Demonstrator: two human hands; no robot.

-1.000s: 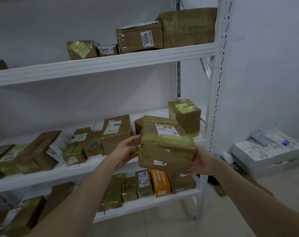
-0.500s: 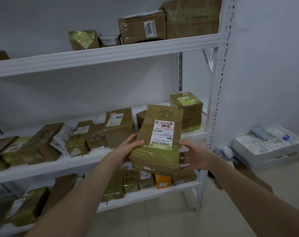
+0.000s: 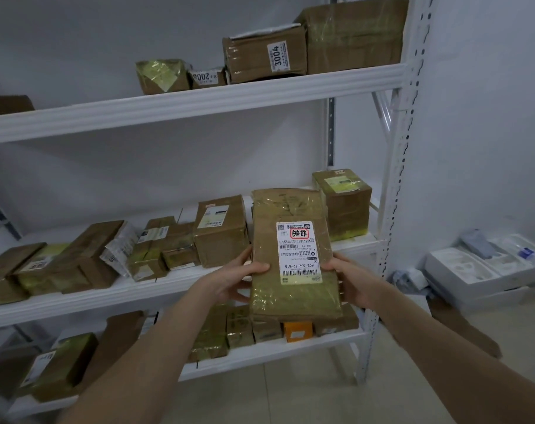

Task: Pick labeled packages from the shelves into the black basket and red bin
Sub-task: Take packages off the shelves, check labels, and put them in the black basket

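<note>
Two hands hold one flat brown package in the air in front of the middle shelf, clear of the boxes that stand on it. Its long axis runs nearly upright and leans a little away from the person, with the white label on the broad face turned to the camera. The left hand grips the left long edge, thumb laid across the front and fingers behind; the right hand clasps the right long edge at about the same height. Both sit on the lower half, so neither is nearer. Likely the label is being read before the drop. Neither the black basket nor the red bin is in view, so which way the package must travel cannot be told from here
</note>
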